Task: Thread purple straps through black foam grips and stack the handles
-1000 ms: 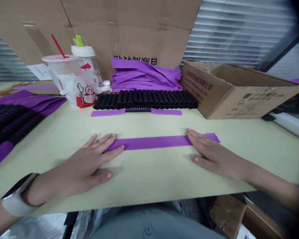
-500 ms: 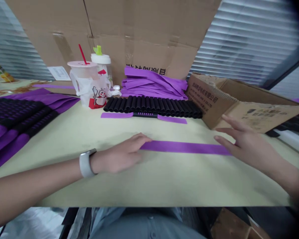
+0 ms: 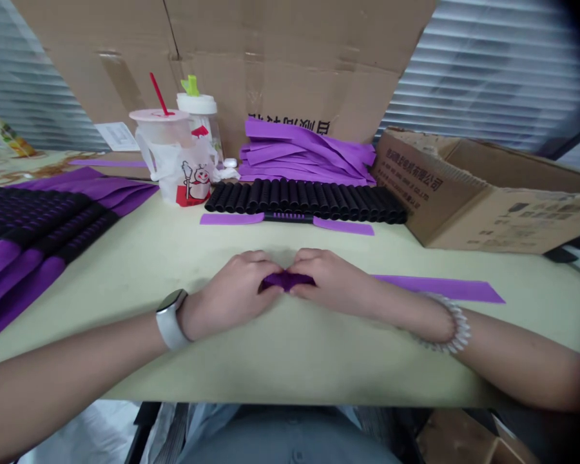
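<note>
A flat purple strap (image 3: 439,287) lies across the table in front of me, its right part stretching out past my right wrist. My left hand (image 3: 239,287) and my right hand (image 3: 329,283) meet at its left end, thumbs and fingers pinched on it. Between the two hands the strap looks bunched or folded, partly hidden by the fingers. Behind them a row of black ribbed tubes (image 3: 299,198) lies side by side. One tube (image 3: 289,218) in front of that row has a purple strap threaded through it.
A pile of purple straps (image 3: 304,154) is heaped behind the tubes. Finished-looking straps with black tubes (image 3: 43,222) lie at left. A bagged cup (image 3: 174,161) and a bottle (image 3: 205,119) stand at back left. An open cardboard box (image 3: 488,193) sits at right.
My right hand has moved left from the strap's right end to join my left hand. Both hands now pinch the strap's left end, which has become bunched.
</note>
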Demonstrator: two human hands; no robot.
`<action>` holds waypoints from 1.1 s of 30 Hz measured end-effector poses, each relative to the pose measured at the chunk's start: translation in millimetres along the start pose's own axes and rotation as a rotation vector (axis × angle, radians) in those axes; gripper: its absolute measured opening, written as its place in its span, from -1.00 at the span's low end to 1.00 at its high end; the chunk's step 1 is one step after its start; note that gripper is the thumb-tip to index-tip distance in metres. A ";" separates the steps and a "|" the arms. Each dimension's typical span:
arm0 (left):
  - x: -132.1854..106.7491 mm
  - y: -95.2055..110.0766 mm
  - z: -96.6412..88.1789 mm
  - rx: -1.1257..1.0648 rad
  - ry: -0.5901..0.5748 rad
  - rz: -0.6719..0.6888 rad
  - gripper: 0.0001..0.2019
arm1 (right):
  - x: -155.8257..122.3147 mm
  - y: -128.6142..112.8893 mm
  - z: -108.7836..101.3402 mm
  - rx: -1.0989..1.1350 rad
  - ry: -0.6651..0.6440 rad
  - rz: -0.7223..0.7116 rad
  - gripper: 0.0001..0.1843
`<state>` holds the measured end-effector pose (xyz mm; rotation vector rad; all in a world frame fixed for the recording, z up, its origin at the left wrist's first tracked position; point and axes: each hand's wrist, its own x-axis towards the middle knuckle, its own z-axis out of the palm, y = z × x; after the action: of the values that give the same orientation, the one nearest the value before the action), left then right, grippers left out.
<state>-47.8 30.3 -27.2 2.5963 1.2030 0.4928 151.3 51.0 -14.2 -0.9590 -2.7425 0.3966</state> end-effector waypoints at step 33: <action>0.7 -1.0 -4.5 -0.173 -0.056 -0.101 -0.88 | -1.8 -4.9 4.9 0.076 0.014 0.099 -0.86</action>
<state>-49.9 31.9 -23.2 2.3766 1.2096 0.4782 148.5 45.3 -17.5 -1.0764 -2.6537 0.5043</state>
